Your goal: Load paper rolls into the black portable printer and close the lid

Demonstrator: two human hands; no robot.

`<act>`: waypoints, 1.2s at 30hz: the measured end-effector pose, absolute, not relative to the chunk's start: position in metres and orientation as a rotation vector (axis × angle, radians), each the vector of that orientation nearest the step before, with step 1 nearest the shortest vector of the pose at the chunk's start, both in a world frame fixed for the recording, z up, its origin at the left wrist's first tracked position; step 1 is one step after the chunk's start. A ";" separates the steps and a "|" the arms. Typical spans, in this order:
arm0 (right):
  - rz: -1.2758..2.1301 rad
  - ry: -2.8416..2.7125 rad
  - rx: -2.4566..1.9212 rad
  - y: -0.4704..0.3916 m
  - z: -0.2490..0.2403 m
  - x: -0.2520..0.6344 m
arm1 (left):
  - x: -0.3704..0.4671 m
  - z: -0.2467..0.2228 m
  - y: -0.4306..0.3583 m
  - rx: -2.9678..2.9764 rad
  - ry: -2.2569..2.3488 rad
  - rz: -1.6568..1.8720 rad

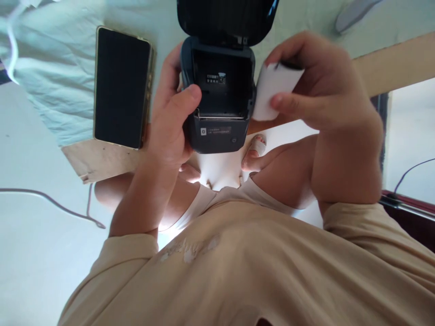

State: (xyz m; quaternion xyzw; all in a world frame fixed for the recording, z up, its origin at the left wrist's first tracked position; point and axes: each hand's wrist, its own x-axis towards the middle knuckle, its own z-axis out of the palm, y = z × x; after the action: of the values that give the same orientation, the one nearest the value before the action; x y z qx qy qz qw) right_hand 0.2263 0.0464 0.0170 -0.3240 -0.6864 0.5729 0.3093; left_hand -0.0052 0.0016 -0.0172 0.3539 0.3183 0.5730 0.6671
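A small black label printer [217,131] is gripped around its left side by my left hand [173,113], the thumb resting on the rim of the paper bay. Its lid [227,20] stands raised, and no roll shows in the bay. Printed stickers mark the bay floor and the front panel. Between the thumb and fingers of my right hand [319,86] is a white paper roll [277,93], close against the printer's right side. Whether the roll touches the printer I cannot tell.
A phone [123,88] in a clear case lies to the left on the pale green cloth [68,77]. The board's wooden edge [102,158] shows below the cloth. A cable [44,195] runs at the lower left, and a grey object [355,16] lies at the top right.
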 end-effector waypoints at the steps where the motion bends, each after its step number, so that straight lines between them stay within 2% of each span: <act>1: 1.595 -1.855 -0.862 0.045 0.020 0.228 | -0.005 -0.017 0.001 0.804 0.729 1.299; 4: 1.737 -1.892 -0.809 0.045 0.024 0.230 | -0.003 -0.015 0.000 0.830 0.761 1.331; 12: 1.653 -1.789 -0.405 0.047 0.015 0.224 | -0.002 -0.007 0.000 0.989 1.002 1.280; 18: 1.604 -1.772 -0.526 0.045 0.016 0.223 | -0.007 -0.007 0.001 1.135 1.116 1.251; 27: 1.623 -1.670 -0.505 0.044 0.013 0.220 | -0.010 0.019 0.001 1.830 1.691 0.740; 36: 1.585 -1.666 -0.540 0.041 0.015 0.217 | 0.003 0.041 -0.002 1.932 2.020 0.365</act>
State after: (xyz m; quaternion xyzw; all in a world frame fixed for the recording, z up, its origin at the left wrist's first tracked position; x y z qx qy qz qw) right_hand 0.2167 0.0415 0.0149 -0.2114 -0.6525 0.6206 0.3800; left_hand 0.0034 -0.0019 0.0413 0.6764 0.7074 0.1277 0.1606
